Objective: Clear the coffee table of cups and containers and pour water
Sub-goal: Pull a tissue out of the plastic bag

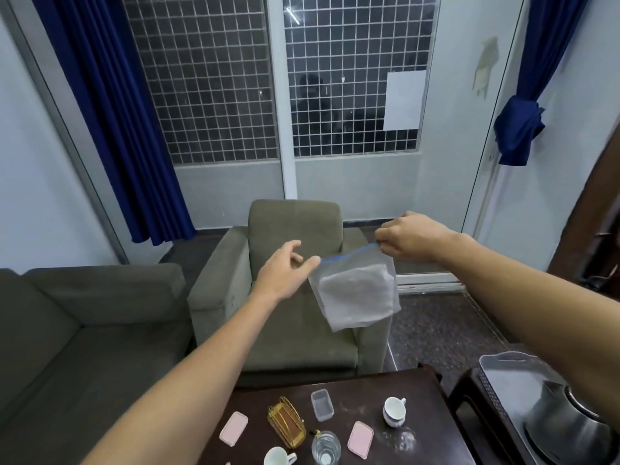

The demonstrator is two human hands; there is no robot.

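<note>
both hands raised: right hand (407, 236) pinches clear zip bag (355, 290); left hand (285, 268) grip released.

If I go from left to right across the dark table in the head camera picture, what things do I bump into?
Left pink case → gold wire holder → clear small box → right pink case → white cup. I skipped the other cup and the glass bottle at the near edge, since they overlap these.

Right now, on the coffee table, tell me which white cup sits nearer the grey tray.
The white cup at the table's right side, handle pointing away from the person. The other cup stands at the near edge, left of the glass bottle, farther from the grey tray.
</note>
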